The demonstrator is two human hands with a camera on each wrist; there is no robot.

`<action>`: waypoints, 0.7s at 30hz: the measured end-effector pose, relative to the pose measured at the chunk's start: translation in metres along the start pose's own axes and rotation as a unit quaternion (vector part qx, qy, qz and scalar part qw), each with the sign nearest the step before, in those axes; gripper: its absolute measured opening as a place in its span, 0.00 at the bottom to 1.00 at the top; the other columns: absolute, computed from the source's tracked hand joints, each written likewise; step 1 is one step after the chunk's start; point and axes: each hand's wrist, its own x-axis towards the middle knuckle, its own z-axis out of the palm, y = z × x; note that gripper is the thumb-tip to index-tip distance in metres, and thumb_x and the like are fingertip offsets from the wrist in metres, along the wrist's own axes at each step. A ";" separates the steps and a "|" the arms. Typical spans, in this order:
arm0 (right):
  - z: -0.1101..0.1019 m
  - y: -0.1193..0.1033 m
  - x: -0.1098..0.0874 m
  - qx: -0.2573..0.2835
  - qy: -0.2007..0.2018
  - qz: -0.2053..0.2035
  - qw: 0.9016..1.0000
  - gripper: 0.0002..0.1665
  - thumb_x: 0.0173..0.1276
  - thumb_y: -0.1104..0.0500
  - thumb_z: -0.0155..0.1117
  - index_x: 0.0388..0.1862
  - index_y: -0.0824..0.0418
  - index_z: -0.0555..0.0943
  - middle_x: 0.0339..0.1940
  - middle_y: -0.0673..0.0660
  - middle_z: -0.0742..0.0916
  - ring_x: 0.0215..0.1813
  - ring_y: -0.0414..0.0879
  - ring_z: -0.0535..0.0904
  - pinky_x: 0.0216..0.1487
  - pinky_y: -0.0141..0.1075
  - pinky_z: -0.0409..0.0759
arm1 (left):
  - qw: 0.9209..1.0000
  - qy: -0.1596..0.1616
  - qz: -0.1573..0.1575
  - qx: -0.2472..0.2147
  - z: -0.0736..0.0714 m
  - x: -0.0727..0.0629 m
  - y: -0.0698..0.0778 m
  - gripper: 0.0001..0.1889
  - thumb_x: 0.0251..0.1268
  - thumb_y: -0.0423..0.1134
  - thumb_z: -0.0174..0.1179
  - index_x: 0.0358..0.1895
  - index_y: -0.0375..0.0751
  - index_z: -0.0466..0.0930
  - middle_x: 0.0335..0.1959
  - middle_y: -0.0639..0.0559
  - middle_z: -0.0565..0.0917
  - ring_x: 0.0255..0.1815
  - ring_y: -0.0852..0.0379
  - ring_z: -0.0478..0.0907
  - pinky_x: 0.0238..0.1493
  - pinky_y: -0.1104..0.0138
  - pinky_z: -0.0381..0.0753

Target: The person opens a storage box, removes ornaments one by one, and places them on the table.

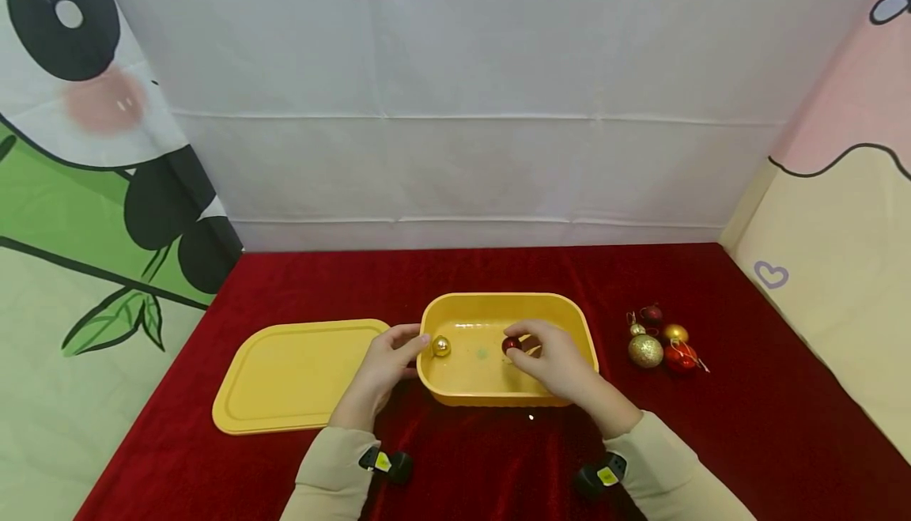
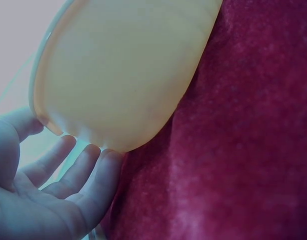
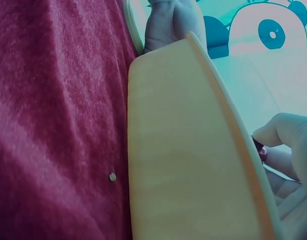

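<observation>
A yellow plastic box (image 1: 498, 397) stands open on the table. My left hand (image 1: 384, 364) grips its left end, thumb at the rim and fingertips against the outer wall, as the left wrist view shows on the box (image 2: 128, 80). Inside the box, at the left, lies a shiny gold bauble (image 1: 441, 346). Over the box my right hand (image 1: 558, 359) pinches a small dark red bauble (image 1: 510, 344) between thumb and fingers. In the right wrist view the box wall partly hides that bauble (image 3: 263, 154).
A yellow lid (image 1: 292, 379) lies flat left of the box, partly behind my left hand. To the right sits a cluster of baubles: glittery gold (image 1: 645, 351), smooth gold (image 1: 675, 333), red (image 1: 680, 356) and dark red (image 1: 651, 315). Red cloth (image 1: 484, 466) covers the table.
</observation>
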 end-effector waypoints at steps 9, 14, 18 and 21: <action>-0.012 0.000 -0.004 0.018 0.005 0.012 1.000 0.17 0.59 0.66 0.66 0.48 0.68 0.80 0.43 0.59 0.85 0.39 0.46 0.81 0.38 0.30 0.79 | 1.000 -0.003 -0.008 0.000 -0.001 0.003 -0.001 0.24 0.67 0.46 0.57 0.62 0.40 0.70 0.58 0.41 0.76 0.52 0.48 0.78 0.45 0.59 0.83; -0.019 0.001 -0.007 -0.003 0.023 -0.001 1.000 0.14 0.58 0.65 0.67 0.45 0.65 0.82 0.39 0.57 0.86 0.37 0.45 0.82 0.37 0.30 0.80 | 1.000 -0.001 -0.006 0.002 -0.001 0.000 0.001 0.23 0.66 0.47 0.58 0.61 0.41 0.72 0.57 0.42 0.76 0.50 0.50 0.78 0.45 0.60 0.83; -0.025 0.003 -0.009 -0.021 0.032 -0.003 0.999 0.14 0.58 0.64 0.67 0.44 0.63 0.82 0.38 0.55 0.87 0.36 0.44 0.83 0.36 0.30 0.80 | 1.000 0.001 -0.005 0.000 -0.001 -0.002 0.002 0.23 0.65 0.47 0.59 0.60 0.42 0.72 0.57 0.42 0.76 0.49 0.50 0.78 0.45 0.60 0.83; -0.029 0.004 -0.011 -0.025 0.034 -0.005 0.999 0.13 0.59 0.64 0.67 0.44 0.63 0.82 0.38 0.54 0.87 0.37 0.45 0.83 0.36 0.30 0.80 | 1.000 0.002 -0.006 -0.002 -0.001 -0.001 0.001 0.23 0.65 0.47 0.59 0.60 0.42 0.72 0.57 0.42 0.76 0.49 0.50 0.78 0.44 0.60 0.83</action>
